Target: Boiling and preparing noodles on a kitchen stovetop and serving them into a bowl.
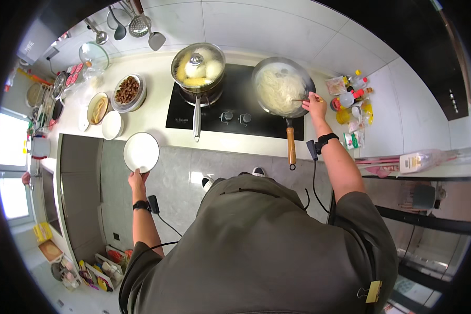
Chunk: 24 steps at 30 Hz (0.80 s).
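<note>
My left hand (138, 181) holds a white bowl (141, 152) by its near rim, out over the floor in front of the counter. My right hand (315, 105) grips chopsticks (301, 100), whose tips reach into pale noodles (278, 88) in a wok (311, 84) with a wooden handle. Steam hangs over the wok, which sits on the right side of the black cooktop (235, 102). On the left burner a lidded pot (197, 66) holds corn and round white pieces under its glass lid. A second white bowl (112, 125) rests at the counter's edge.
Left on the counter are a container of brown food (128, 90) and a bowl with pale food (98, 108). Bottles and seasoning packets (352, 140) stand right of the wok. Ladles and a spatula (156, 40) hang on the wall. The wok's handle (291, 147) juts past the counter edge.
</note>
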{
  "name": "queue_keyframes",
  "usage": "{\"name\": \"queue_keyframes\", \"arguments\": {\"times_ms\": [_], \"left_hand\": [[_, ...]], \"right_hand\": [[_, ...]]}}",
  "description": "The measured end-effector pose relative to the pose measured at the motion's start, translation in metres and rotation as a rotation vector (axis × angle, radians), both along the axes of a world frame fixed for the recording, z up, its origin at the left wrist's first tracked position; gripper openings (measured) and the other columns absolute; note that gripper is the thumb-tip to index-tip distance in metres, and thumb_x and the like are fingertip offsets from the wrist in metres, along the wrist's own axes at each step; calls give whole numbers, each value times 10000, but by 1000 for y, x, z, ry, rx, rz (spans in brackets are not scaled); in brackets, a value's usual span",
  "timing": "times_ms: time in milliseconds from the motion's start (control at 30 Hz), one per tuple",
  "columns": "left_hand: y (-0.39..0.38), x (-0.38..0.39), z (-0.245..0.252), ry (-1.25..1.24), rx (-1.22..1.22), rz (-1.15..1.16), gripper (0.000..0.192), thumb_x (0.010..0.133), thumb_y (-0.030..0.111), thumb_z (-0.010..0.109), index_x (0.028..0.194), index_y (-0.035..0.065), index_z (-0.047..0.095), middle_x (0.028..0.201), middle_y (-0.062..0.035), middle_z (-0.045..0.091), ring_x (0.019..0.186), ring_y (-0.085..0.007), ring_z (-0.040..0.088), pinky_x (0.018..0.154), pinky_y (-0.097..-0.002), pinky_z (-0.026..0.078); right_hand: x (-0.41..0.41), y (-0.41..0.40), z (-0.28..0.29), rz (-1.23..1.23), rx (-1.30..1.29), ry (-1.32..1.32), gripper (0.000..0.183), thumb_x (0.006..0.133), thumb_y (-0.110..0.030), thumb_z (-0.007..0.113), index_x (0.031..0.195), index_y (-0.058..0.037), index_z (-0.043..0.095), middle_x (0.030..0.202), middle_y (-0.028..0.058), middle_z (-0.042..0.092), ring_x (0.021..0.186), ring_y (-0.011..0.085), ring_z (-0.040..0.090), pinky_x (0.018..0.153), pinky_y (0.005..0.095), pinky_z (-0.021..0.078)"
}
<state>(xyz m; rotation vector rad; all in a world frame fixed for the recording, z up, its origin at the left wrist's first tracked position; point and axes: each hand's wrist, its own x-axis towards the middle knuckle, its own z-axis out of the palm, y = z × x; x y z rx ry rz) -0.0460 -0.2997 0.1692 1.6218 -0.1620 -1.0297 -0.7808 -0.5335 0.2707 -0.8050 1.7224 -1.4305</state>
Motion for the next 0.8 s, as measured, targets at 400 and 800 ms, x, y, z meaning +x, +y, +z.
{"name": "queue_keyframes", "arguments": {"times_ms": [400, 800], "left_hand": [[183, -148, 55, 100, 110, 67, 281, 922, 111, 522, 1142, -62, 538, 1084, -164, 633, 956, -318, 670, 827, -443, 601], [199, -221, 88, 82, 179, -59, 236, 920, 155, 552, 1070, -21, 598, 993, -105, 670, 882, -245, 680, 809, -404, 578]], "right_hand": [[-4, -14, 23, 282, -106, -67, 312, 998, -260, 557, 1158, -7, 643, 1041, 119, 653, 784, 223, 712, 492, 289, 578], [-45, -30, 34, 481, -95, -7, 313, 986, -261, 580, 1149, -5, 659, 1054, 129, 669, 764, 215, 717, 537, 290, 591]]}}
